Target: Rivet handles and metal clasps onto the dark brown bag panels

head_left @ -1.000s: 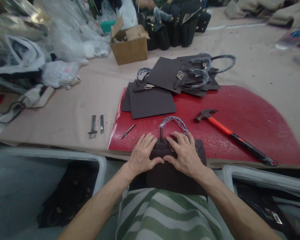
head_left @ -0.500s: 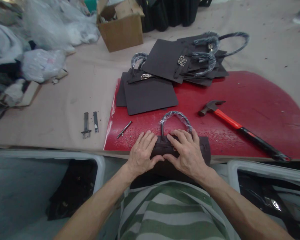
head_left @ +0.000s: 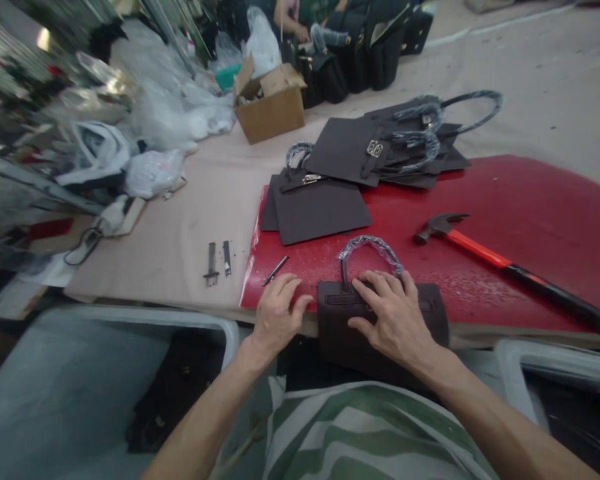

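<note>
A dark brown bag panel (head_left: 343, 327) hangs over the table's front edge, its plastic-wrapped handle (head_left: 367, 243) arching up onto the red board (head_left: 490, 193). My right hand (head_left: 393, 317) lies on the panel with fingers spread, covering its middle. To the panel's left, my left hand (head_left: 279, 310) is apart from it, thumb and fingers separated, with nothing in them. Just beyond my left fingertips is a slim metal rod (head_left: 275, 271). A claw hammer (head_left: 485, 257) with a red and black handle rests to the right.
More brown panels with wrapped handles (head_left: 325, 210) are piled on the board's far side. Two dark strap pieces (head_left: 211, 263) lie left. A cardboard box (head_left: 270, 110) and black bags (head_left: 375, 53) stand behind, near another person's hand (head_left: 301, 32). Grey bins (head_left: 230, 333) flank me below the edge.
My left hand has come off the panel and moved left, while my right hand stays on it. The view has swung left and up, showing more of the room.
</note>
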Motion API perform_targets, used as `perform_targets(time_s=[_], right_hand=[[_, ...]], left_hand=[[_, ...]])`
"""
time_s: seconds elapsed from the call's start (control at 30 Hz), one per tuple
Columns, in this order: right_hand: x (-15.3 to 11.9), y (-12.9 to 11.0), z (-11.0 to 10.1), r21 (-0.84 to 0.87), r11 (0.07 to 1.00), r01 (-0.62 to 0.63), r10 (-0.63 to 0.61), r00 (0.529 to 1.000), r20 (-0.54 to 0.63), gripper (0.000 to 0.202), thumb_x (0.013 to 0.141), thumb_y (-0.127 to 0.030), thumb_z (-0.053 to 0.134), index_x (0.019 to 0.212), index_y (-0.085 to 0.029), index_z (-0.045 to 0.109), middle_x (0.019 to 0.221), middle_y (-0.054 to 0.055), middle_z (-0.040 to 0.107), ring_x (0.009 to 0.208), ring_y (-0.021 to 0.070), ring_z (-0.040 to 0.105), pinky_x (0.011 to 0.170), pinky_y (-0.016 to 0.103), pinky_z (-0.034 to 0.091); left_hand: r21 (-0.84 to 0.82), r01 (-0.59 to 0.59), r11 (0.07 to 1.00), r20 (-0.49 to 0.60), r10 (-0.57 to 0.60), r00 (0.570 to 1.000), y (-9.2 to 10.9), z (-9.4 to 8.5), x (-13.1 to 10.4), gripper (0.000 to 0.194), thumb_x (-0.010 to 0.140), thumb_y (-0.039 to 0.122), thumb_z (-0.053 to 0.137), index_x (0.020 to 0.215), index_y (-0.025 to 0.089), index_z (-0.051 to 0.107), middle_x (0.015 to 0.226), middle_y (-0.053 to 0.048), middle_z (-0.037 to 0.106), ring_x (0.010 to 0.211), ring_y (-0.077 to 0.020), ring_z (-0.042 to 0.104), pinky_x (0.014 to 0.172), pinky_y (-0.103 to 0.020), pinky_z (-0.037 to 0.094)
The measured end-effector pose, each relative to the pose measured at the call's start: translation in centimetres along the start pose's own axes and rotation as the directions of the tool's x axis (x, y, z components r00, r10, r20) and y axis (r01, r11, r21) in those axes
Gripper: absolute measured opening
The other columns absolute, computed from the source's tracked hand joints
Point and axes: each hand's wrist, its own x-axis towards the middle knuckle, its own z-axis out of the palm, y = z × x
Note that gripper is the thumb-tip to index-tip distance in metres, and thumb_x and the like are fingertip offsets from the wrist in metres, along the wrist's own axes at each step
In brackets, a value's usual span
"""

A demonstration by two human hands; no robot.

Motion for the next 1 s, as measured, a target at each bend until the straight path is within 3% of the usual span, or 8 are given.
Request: perform_targets(time_s=[0.13,0.23,0.3,0.47,0.6,0.8,0.9,1.0], right_hand=[[0.0,0.6,0.7,-0.022,0.999,0.043,-0.044,0.997,-0.069,0.050,0.085,-0.041,0.066,0.130,-0.020,0.062,0.132,0.014,0.061,0.122,0.0363,0.051,0.114,0.065,0.024],[0.1,1.0,1.2,-0.036,0.997,0.074,-0.077,0.990,-0.119,0.047,0.085,-0.042,0.063,0.127,-0.019,0.063,0.129,0.014,0.062,0.118,0.0364,0.053,0.112,0.065,0.026],[0.1,1.3,1.5,-0.046,0.994,0.094,-0.100,0.983,-0.155,0.046,0.086,-0.043,0.060,0.126,-0.019,0.064,0.128,0.015,0.062,0.116,0.0370,0.054,0.110,0.065,0.028],[0.5,1.8,2.1,-0.080,0.984,0.159,-0.174,0.953,-0.249,0.049,0.092,-0.052,0.047,0.124,-0.019,0.064,0.121,0.016,0.065,0.108,0.0386,0.058,0.103,0.066,0.033],[0.9,2.1,2.4,-0.096,0.974,0.204,-0.224,0.926,-0.305,0.056,0.095,-0.058,0.038,0.124,-0.017,0.062,0.117,0.018,0.066,0.104,0.0397,0.059,0.099,0.066,0.035],[0.7,1.6,1.8,-0.075,0.985,0.157,-0.170,0.962,-0.215,0.049,0.091,-0.052,0.052,0.124,-0.017,0.063,0.123,0.016,0.064,0.110,0.0389,0.057,0.104,0.066,0.032],[0.4,0.8,0.8,-0.041,0.996,0.080,-0.084,0.993,-0.082,0.050,0.085,-0.044,0.065,0.128,-0.018,0.062,0.130,0.014,0.062,0.119,0.0366,0.053,0.111,0.064,0.027],[0.3,0.1,-0.1,0.008,1.000,-0.007,0.007,1.000,0.012,0.056,0.080,-0.041,0.074,0.130,-0.021,0.062,0.135,0.012,0.060,0.124,0.0345,0.051,0.116,0.062,0.022]], left_hand=[[0.045,0.252,0.967,-0.145,-0.243,0.959,-4.4,-2.9,2.0,0.017,0.094,0.027,0.058,0.103,0.019,0.070,0.104,-0.008,0.071,0.098,-0.0215,0.067,0.092,-0.035,0.055],[0.106,0.484,0.869,-0.092,-0.476,0.875,-7.6,-4.5,4.0,0.018,0.091,0.028,0.060,0.098,0.017,0.073,0.097,-0.007,0.073,0.088,-0.0193,0.068,0.083,-0.029,0.054],[0.177,0.592,0.786,-0.043,-0.595,0.803,-9.3,-5.5,5.3,0.021,0.092,0.031,0.060,0.099,0.017,0.074,0.099,-0.007,0.075,0.092,-0.0193,0.069,0.085,-0.027,0.051],[0.282,0.718,0.637,-0.052,-0.737,0.674,-13.5,-8.5,7.5,0.024,0.092,0.035,0.060,0.098,0.018,0.076,0.099,-0.010,0.077,0.099,-0.0228,0.071,0.084,-0.028,0.050],[0.326,0.793,0.515,-0.033,-0.832,0.553,-16.7,-10.3,8.0,0.027,0.080,0.040,0.073,0.083,0.013,0.075,0.090,-0.017,0.077,0.097,-0.0277,0.072,0.079,-0.030,0.052],[0.313,0.861,0.401,0.118,-0.916,0.384,-18.8,-9.6,8.7,0.028,0.063,0.023,0.086,0.054,0.014,0.061,0.050,-0.009,0.062,0.062,-0.0267,0.069,0.061,-0.032,0.053],[0.254,0.883,0.395,0.172,-0.917,0.361,-18.4,-9.3,8.6,0.028,0.059,0.013,0.085,0.053,0.015,0.057,0.043,-0.003,0.054,0.053,-0.0244,0.063,0.053,-0.032,0.051],[0.116,0.887,0.448,0.222,-0.882,0.416,-17.8,-10.0,7.7,0.027,0.062,0.016,0.082,0.058,0.015,0.056,0.049,-0.002,0.057,0.054,-0.0206,0.062,0.050,-0.028,0.051]])
